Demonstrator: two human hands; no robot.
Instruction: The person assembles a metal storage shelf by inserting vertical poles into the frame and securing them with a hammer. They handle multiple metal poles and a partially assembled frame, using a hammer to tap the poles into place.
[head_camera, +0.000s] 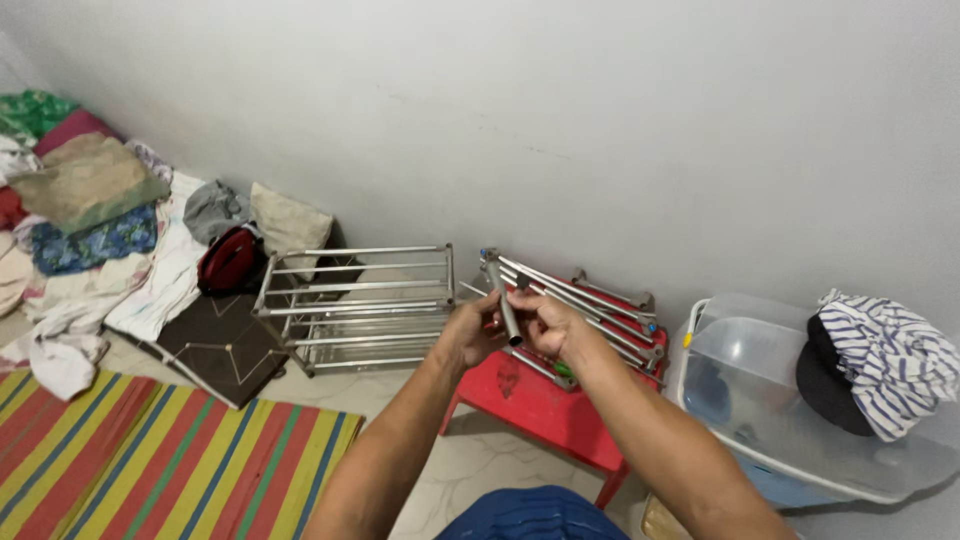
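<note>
My left hand (468, 328) and my right hand (545, 322) meet in front of me, both gripping a short metal tube (506, 312) held nearly upright. Its top end joins a flat metal rack panel (590, 305) made of several thin rods, which lies tilted on a red plastic stool (545, 405). To the left, a silver two-tier rack frame (355, 305) rests on the floor against the wall, close to my left hand.
A clear plastic bin (760, 400) with a striped cloth (890, 360) and a dark cap stands at the right. A striped mat (150, 460) covers the floor at left. Piled clothes (90, 210) and a red bag (230, 262) lie along the wall.
</note>
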